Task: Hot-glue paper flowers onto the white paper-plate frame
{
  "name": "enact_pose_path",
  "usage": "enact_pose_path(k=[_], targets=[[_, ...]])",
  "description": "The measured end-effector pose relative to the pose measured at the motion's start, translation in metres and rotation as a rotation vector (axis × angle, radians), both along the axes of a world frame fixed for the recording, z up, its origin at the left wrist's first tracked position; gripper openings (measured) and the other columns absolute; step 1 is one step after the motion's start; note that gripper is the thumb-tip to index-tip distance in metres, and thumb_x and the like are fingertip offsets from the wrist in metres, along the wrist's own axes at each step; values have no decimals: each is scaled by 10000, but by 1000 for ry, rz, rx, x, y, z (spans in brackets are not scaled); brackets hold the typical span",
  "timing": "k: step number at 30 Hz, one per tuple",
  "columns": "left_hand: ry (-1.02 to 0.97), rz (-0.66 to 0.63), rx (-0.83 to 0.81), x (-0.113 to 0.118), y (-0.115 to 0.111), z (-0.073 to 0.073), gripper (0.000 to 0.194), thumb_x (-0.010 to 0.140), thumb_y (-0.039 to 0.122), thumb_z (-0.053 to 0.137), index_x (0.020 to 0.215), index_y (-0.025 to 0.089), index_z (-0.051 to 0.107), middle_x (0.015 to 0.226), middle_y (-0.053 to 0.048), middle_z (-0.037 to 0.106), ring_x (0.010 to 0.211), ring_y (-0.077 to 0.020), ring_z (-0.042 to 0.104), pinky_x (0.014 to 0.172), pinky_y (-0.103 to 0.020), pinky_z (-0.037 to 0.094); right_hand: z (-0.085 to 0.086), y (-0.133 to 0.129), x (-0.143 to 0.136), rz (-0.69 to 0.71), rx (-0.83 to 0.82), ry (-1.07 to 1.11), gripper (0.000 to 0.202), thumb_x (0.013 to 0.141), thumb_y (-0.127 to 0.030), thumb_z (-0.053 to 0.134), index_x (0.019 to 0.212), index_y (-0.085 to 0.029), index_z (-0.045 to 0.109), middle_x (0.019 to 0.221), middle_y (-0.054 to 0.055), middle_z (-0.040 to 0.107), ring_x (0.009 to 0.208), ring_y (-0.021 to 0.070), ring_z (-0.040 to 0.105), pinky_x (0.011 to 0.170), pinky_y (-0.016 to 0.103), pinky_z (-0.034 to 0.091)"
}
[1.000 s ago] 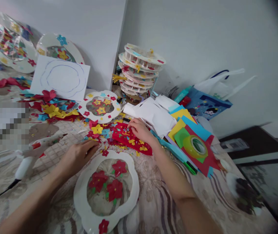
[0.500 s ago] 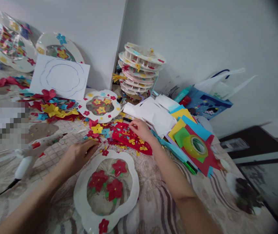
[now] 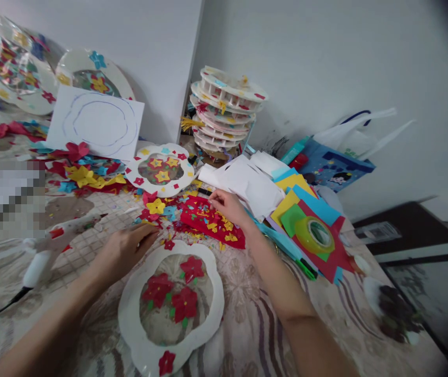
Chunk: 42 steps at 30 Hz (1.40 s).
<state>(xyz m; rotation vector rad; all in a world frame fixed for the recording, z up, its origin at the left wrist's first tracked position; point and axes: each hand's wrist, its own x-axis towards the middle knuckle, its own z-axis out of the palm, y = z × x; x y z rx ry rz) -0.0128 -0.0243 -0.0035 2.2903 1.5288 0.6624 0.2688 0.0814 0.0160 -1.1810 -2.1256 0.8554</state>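
My left hand (image 3: 130, 246) rests on the cloth beside loose paper scraps, its fingers loosely stretched and the thumb apart from them; I see nothing held. Over a red paper sheet (image 3: 192, 212) strewn with small yellow and coloured paper bits (image 3: 228, 226), my right hand (image 3: 230, 206) has its fingertips together in a pinch. Whatever they hold is too small to make out. In front of me lies a white scalloped frame (image 3: 212, 309) with a clear middle bearing red paper flowers (image 3: 185, 303) and green leaves. Another red flower (image 3: 166, 362) sits on its near rim.
A smaller decorated frame (image 3: 187, 180) lies behind, with a stack of white frames (image 3: 232, 112) beyond. Coloured paper (image 3: 334, 256), a tape roll (image 3: 316, 234) and white sheets (image 3: 251, 188) are right. A glue gun (image 3: 47, 251) with a cord lies left, near paper flowers (image 3: 86, 177).
My right hand's fingers have shifted very slightly over the red sheet. My left hand and the white frame stay practically where they were.
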Motion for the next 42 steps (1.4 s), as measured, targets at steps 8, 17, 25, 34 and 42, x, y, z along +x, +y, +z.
enact_pose_path(k=[8, 17, 25, 34, 42], targets=[[-16, -2, 47, 1, 0, 3, 306, 881, 390, 404, 938, 196, 634, 963, -62, 716, 773, -181, 674, 693, -262, 500, 0, 2, 0, -163, 240, -159, 195, 803, -249, 554, 629, -183, 496, 597, -30, 491, 581, 114, 440, 588, 234, 332], [-9, -15, 61, 3, 0, 4, 314, 888, 389, 394, 913, 189, 635, 925, -66, 715, 742, -169, 664, 673, -252, 491, -6, 5, 0, 20, 224, -258, 171, 816, -85, 498, 891, -182, 618, 888, 37, 656, 826, 157, 567, 790, 279, 394], [9, -24, 68, 2, 1, 1, 327, 894, 393, 389, 937, 185, 636, 944, -65, 715, 759, -174, 667, 700, -264, 500, 10, 1, 8, 64, 154, -394, 124, 832, -118, 535, 827, -172, 647, 804, 22, 667, 726, 134, 572, 689, 238, 382], [10, -26, 94, 1, 1, -3, 313, 887, 374, 410, 935, 174, 645, 927, -70, 717, 766, -183, 676, 703, -270, 511, 9, 1, 7, 65, 174, -363, 200, 833, -77, 493, 932, -176, 635, 938, 43, 670, 858, 151, 588, 803, 279, 410], [27, -29, 100, 2, 1, 0, 316, 892, 360, 400, 928, 164, 647, 929, -73, 718, 772, -175, 676, 712, -255, 505, 12, 2, 8, 202, 23, -182, 232, 883, -141, 447, 1037, -182, 615, 994, 32, 686, 880, 133, 620, 791, 257, 437]])
